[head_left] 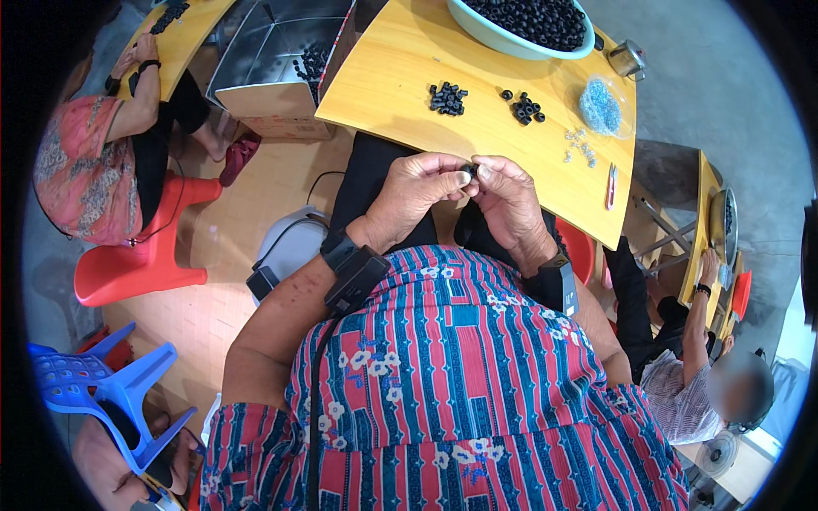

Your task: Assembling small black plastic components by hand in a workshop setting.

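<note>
My left hand (417, 189) and my right hand (509, 194) meet above my lap, just off the near edge of the yellow table. Between their thumbs and fingertips they pinch a small black plastic piece (470, 170), partly covered by the fingers. Beyond them on the tabletop lie a cluster of short black cylindrical pieces (448, 99) and, to its right, a looser group of black pieces (528, 109). Small clear pieces (581, 150) are scattered near a round transparent dish (601, 107) full of similar ones. Small red-handled snips (612, 186) rest near the right edge.
A pale green basin (520, 30) heaped with black pieces stands at the far side, beside a metal mug (628, 60). Left of the table is a lined carton (273, 68). People work at tables on both sides. A red stool (149, 247) and blue chair (111, 392) stand left.
</note>
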Demonstrator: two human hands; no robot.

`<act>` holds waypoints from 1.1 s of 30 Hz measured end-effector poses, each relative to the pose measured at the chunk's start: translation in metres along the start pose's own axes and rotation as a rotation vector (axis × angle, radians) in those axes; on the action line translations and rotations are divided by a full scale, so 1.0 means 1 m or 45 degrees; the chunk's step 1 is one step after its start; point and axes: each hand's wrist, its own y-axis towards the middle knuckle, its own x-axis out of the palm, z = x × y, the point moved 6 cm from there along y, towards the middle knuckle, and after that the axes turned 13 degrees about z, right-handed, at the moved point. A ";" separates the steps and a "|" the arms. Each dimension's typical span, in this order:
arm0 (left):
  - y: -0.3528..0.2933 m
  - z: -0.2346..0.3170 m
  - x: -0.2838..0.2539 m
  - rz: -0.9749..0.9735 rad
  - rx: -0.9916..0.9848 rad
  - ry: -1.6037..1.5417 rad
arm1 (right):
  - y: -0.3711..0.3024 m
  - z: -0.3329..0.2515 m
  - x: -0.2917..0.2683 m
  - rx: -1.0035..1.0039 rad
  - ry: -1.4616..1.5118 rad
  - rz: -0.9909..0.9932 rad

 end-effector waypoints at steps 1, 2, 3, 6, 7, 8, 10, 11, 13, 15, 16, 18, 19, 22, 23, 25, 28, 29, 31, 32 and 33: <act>0.000 0.000 0.000 0.002 0.001 -0.001 | 0.000 0.000 0.001 0.002 0.012 -0.009; 0.000 -0.001 -0.001 0.011 -0.002 0.004 | 0.000 0.000 0.002 0.003 0.011 -0.010; 0.000 -0.001 -0.002 0.020 -0.005 0.008 | -0.001 -0.001 0.003 0.017 0.006 -0.007; 0.001 0.000 -0.001 0.011 -0.004 -0.009 | 0.000 -0.002 0.004 0.052 0.009 -0.025; 0.001 0.000 -0.001 0.011 -0.004 -0.010 | 0.000 -0.001 0.004 0.077 0.018 -0.050; 0.000 0.001 -0.001 0.015 -0.002 0.016 | 0.000 -0.001 0.003 0.077 0.017 -0.050; -0.001 0.003 -0.001 0.018 0.000 0.042 | 0.001 0.003 0.004 0.147 0.072 -0.109; -0.001 0.005 0.000 0.025 0.003 0.077 | 0.001 0.003 0.005 0.147 0.071 -0.109; -0.002 0.009 0.001 0.031 0.005 0.113 | 0.000 0.004 0.008 0.189 0.108 -0.177; -0.003 0.013 0.002 0.040 0.067 0.181 | 0.000 0.006 0.007 0.204 0.092 -0.182; -0.003 0.013 0.002 0.041 0.065 0.180 | 0.000 0.007 0.008 0.219 0.077 -0.187; -0.002 0.014 0.001 0.059 0.139 0.201 | -0.001 0.004 0.009 0.243 0.036 -0.173; -0.002 0.012 0.000 0.060 0.137 0.202 | -0.002 0.004 0.009 0.268 -0.004 -0.160; -0.001 0.012 0.000 0.065 0.212 0.240 | -0.001 0.004 0.005 0.241 -0.012 -0.127; -0.001 0.011 0.002 0.046 0.180 0.194 | -0.001 0.005 0.004 0.241 -0.011 -0.125; 0.000 0.009 0.003 0.026 0.146 0.146 | -0.001 0.004 0.002 0.240 0.013 -0.112; 0.003 0.010 0.003 0.005 0.192 0.179 | 0.001 0.004 -0.001 0.239 0.010 -0.090; 0.004 0.016 0.004 0.003 0.276 0.261 | 0.001 0.004 -0.002 0.240 0.012 -0.088; 0.006 0.023 0.002 0.001 0.358 0.343 | 0.001 0.004 -0.002 0.243 0.016 -0.091; 0.007 0.025 0.000 0.008 0.413 0.507 | 0.002 0.005 -0.002 0.244 0.017 -0.090; 0.008 0.027 -0.001 0.014 0.467 0.671 | 0.002 0.005 -0.003 0.246 0.009 -0.085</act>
